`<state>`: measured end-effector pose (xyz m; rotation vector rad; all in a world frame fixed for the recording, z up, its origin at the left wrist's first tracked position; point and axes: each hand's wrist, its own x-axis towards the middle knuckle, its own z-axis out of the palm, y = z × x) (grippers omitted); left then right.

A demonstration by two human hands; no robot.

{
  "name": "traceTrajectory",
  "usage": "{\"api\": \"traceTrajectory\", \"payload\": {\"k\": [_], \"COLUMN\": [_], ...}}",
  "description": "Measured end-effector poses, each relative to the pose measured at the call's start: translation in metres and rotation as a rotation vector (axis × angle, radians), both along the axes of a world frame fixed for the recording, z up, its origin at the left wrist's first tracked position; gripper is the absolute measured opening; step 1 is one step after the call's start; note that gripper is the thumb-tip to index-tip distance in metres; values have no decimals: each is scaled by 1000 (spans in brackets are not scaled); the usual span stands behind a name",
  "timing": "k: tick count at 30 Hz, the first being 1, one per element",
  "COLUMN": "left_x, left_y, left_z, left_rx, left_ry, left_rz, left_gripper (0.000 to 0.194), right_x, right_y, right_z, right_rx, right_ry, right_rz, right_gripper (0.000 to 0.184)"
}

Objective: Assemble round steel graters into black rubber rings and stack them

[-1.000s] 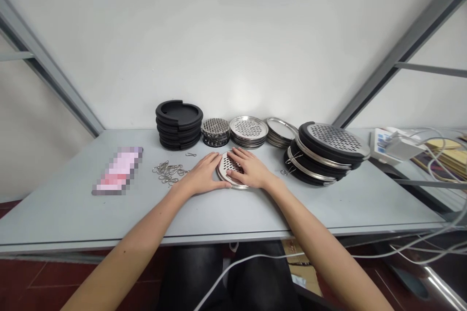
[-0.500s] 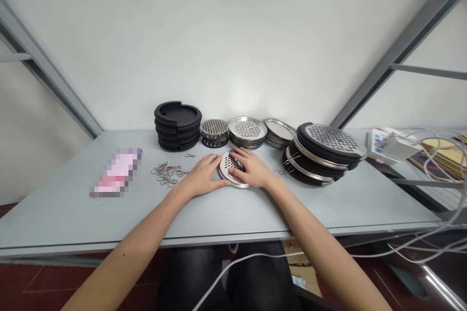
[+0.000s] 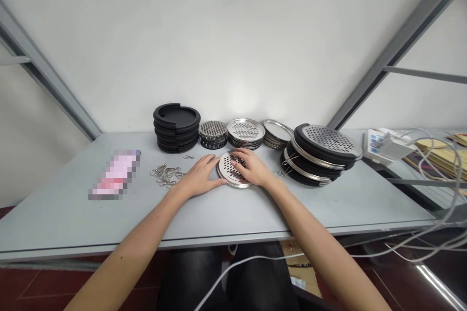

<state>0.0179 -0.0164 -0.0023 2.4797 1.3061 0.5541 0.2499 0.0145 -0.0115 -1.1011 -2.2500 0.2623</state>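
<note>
A round perforated metal grater disc [image 3: 230,175] with a silvery rim lies in front of me on the table. My right hand [image 3: 251,166] rests over its right side, fingers reaching to the far edge and thumb on the holed face. At the disc's left rim is my left hand [image 3: 202,177], its fingers stretched out and its thumb reaching to the near-left edge. Both hands are open. Left of them lies a loose heap of bent wire clips [image 3: 167,174], with one single clip [image 3: 188,157] apart behind it.
Along the wall stand black ring-shaped bases [image 3: 177,131], small toothed discs [image 3: 213,132], holed discs [image 3: 245,130] and metal rings [image 3: 278,132]. A leaning stack of assembled graters [image 3: 324,148] is at right. A blurred phone [image 3: 116,175] lies left; a power strip [image 3: 379,148] with cables sits right.
My right thumb has shifted slightly up on the disc, baring more of its holed face. The view has moved a little; my left hand stays at the rim.
</note>
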Motion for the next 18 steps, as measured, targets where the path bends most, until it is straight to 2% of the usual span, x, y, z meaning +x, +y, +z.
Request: {"api": "traceTrajectory", "payload": {"k": [9,18], "left_x": [-5,-4], "left_y": [3,1], "left_z": [1,4], "left_rx": [1,29], "left_ry": [6,18], "left_rz": [25,1], "left_gripper": [65,61], "right_x": [1,3], "right_y": [-1,2], "right_z": [6,3], "right_rx": [-22,-24], "right_ry": [100,-26], "right_rz": [-45,-70], "right_gripper": [37,37]}}
